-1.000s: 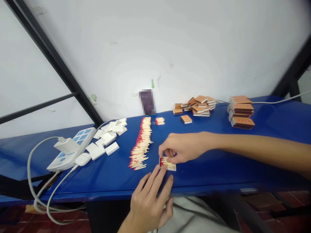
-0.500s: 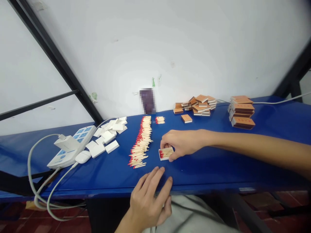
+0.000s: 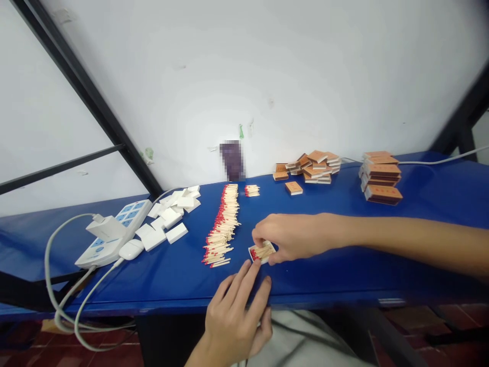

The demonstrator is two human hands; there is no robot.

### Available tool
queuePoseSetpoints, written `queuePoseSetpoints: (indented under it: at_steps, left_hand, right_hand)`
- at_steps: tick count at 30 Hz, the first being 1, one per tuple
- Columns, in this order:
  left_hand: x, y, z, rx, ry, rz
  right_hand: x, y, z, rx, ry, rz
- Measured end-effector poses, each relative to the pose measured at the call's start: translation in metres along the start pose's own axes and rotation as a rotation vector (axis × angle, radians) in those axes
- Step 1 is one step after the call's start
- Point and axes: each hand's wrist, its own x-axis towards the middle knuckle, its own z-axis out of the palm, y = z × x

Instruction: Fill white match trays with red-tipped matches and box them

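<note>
A small white matchbox tray (image 3: 251,254) holding red-tipped matches (image 3: 262,252) sits near the table's front edge. My right hand (image 3: 284,237) grips it from the right, thumb at the near corner and a bent finger over the far side. My left hand (image 3: 239,311) rests on the table edge with fingers spread, its longest fingertips at or touching the tray's near left corner. Left of the tray runs a long row of loose matches (image 3: 226,219), heads mostly to the left. A smaller bunch of matches (image 3: 252,190) lies farther back.
White trays (image 3: 170,216) lie piled on the left beside a power strip (image 3: 114,234) with plugs and cables. At the back right are a heap of orange matchbox sleeves (image 3: 317,165), one separate box (image 3: 294,188) and a stack of boxes (image 3: 382,178). A wall stands behind the blue table (image 3: 324,285).
The tray has moved slightly towards me and tilted, my right hand moving with it. It now meets the fingertips of my left hand, which has barely moved.
</note>
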Motion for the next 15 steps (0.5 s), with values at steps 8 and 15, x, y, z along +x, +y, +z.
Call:
queuePoseSetpoints:
  at_steps: [8, 15]
  left_hand:
    - [-0.0006, -0.0001, 0.0000, -0.012, 0.000, 0.003]
    - [-0.0003, -0.0001, 0.0001, -0.018, -0.002, 0.002]
  right_hand:
    - [-0.0003, -0.0053, -0.0005, -0.010, -0.026, -0.029]
    - [-0.0038, -0.0093, -0.0032, 0.005, -0.062, -0.012]
